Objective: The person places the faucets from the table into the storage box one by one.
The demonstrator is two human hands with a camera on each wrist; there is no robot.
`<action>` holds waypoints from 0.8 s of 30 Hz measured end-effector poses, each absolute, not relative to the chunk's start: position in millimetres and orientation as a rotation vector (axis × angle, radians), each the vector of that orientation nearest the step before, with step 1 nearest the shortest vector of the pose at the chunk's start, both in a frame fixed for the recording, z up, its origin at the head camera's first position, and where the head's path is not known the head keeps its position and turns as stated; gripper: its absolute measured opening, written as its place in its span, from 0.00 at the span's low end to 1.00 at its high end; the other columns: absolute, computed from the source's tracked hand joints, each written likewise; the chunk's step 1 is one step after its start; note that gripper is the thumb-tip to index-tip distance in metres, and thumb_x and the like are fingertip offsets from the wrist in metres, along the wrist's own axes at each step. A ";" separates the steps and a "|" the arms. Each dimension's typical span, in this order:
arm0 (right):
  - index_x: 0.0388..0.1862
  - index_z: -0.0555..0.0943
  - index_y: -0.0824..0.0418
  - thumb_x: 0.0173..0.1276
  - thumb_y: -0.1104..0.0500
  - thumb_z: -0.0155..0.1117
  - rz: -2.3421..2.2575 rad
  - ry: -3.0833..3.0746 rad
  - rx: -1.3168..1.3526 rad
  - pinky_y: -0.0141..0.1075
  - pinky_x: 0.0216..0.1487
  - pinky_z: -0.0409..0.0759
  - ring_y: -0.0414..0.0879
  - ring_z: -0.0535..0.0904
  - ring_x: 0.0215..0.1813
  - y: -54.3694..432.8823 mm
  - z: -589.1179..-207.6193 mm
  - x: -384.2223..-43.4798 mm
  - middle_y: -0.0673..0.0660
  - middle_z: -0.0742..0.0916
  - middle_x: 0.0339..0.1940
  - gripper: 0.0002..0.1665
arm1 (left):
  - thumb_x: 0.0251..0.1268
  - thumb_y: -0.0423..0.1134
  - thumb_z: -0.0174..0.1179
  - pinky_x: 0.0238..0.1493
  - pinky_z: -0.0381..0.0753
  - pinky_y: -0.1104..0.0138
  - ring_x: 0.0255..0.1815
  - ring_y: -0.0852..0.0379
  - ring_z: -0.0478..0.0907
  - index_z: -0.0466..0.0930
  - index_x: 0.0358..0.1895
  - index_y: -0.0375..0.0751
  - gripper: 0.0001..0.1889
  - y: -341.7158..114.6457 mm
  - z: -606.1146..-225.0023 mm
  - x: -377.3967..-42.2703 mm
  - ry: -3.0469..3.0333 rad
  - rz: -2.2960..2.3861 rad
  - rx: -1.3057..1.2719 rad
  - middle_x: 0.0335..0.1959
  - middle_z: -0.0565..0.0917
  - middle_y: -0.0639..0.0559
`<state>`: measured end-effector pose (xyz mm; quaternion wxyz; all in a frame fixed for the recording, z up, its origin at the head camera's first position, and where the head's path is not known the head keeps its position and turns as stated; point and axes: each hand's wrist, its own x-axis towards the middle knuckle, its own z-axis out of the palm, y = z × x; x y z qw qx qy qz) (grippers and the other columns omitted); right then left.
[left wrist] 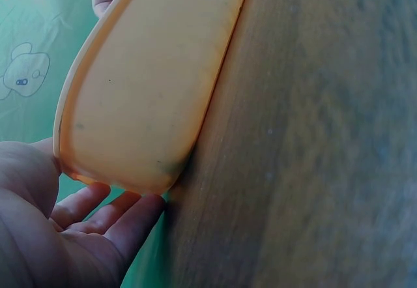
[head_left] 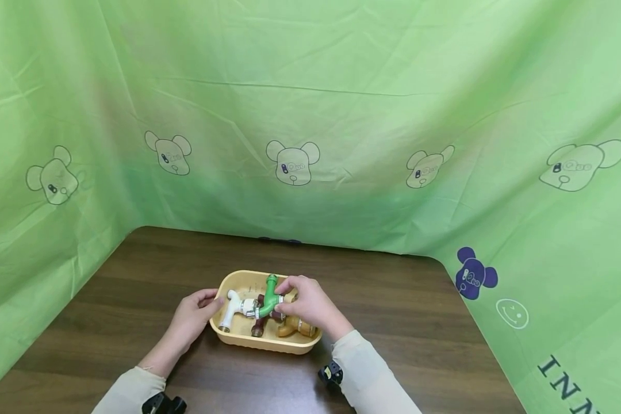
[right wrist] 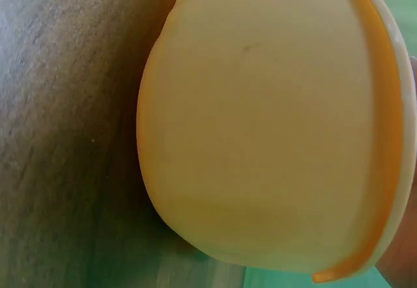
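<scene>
A pale yellow plastic tub (head_left: 264, 344) with rounded corners holds several toy-like water taps. My left hand (head_left: 192, 318) grips its left end, thumb over the rim and fingertips against the outer wall, as the left wrist view also shows. Above the other taps, my right hand (head_left: 310, 305) pinches a green tap (head_left: 270, 299) between thumb and fingers. A white tap (head_left: 231, 310) lies at the tub's left side. Below the green one is a dark maroon tap (head_left: 257, 329), partly covered. Toward the right end lies a mustard-yellow tap (head_left: 287, 329), partly behind my right hand.
The tub stands on a dark wood-grain table (head_left: 393, 310). Green fabric (head_left: 341, 115) printed with bear heads hangs around the table's back and sides. A black wrist device (head_left: 331, 374) sits on the right sleeve, another (head_left: 163, 403) on the left.
</scene>
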<state>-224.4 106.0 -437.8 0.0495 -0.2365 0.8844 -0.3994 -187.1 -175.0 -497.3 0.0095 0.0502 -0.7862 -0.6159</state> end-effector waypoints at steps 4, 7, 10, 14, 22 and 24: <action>0.41 0.86 0.50 0.57 0.57 0.80 -1.194 2.706 -0.717 0.44 0.55 0.77 0.50 0.82 0.51 104.0 -437.6 -223.6 0.44 0.87 0.41 0.14 | 0.72 0.39 0.65 0.40 0.81 0.74 0.48 0.55 0.83 0.78 0.61 0.25 0.23 -175.1 -497.3 -188.3 -2.452 -1.919 0.162 0.51 0.86 0.34; 0.41 0.86 0.50 0.57 0.56 0.81 -1.179 2.719 -0.717 0.43 0.52 0.78 0.49 0.83 0.49 101.8 -436.5 -222.6 0.45 0.88 0.41 0.14 | 0.72 0.40 0.66 0.40 0.81 0.74 0.47 0.55 0.83 0.78 0.61 0.26 0.23 -175.5 -498.1 -189.3 -2.451 -1.915 0.165 0.51 0.86 0.34; 0.41 0.86 0.51 0.57 0.57 0.81 -1.173 2.722 -0.719 0.42 0.52 0.78 0.51 0.83 0.49 98.9 -435.9 -222.4 0.45 0.88 0.40 0.14 | 0.72 0.40 0.66 0.40 0.81 0.74 0.48 0.54 0.83 0.78 0.61 0.26 0.23 -175.8 -498.9 -189.9 -2.455 -1.911 0.167 0.51 0.86 0.34; 0.40 0.86 0.52 0.56 0.58 0.81 -1.151 2.733 -0.720 0.42 0.54 0.78 0.51 0.84 0.50 95.2 -436.8 -222.5 0.45 0.88 0.40 0.14 | 0.72 0.40 0.66 0.40 0.81 0.74 0.48 0.53 0.83 0.78 0.61 0.26 0.23 -175.9 -499.2 -189.8 -2.459 -1.905 0.174 0.50 0.86 0.35; 0.40 0.86 0.52 0.55 0.59 0.82 -1.110 2.754 -0.707 0.40 0.53 0.78 0.45 0.82 0.47 91.2 -440.9 -219.7 0.46 0.87 0.39 0.14 | 0.72 0.38 0.65 0.41 0.82 0.74 0.48 0.53 0.84 0.79 0.60 0.25 0.22 -175.3 -498.9 -187.4 -2.440 -1.925 0.161 0.50 0.86 0.34; 0.39 0.86 0.52 0.56 0.59 0.82 -1.110 2.751 -0.696 0.39 0.52 0.78 0.44 0.82 0.46 90.5 -442.1 -219.4 0.46 0.87 0.39 0.14 | 0.72 0.38 0.65 0.41 0.82 0.74 0.47 0.54 0.84 0.79 0.60 0.26 0.22 -175.0 -498.4 -187.1 -2.437 -1.926 0.161 0.50 0.87 0.35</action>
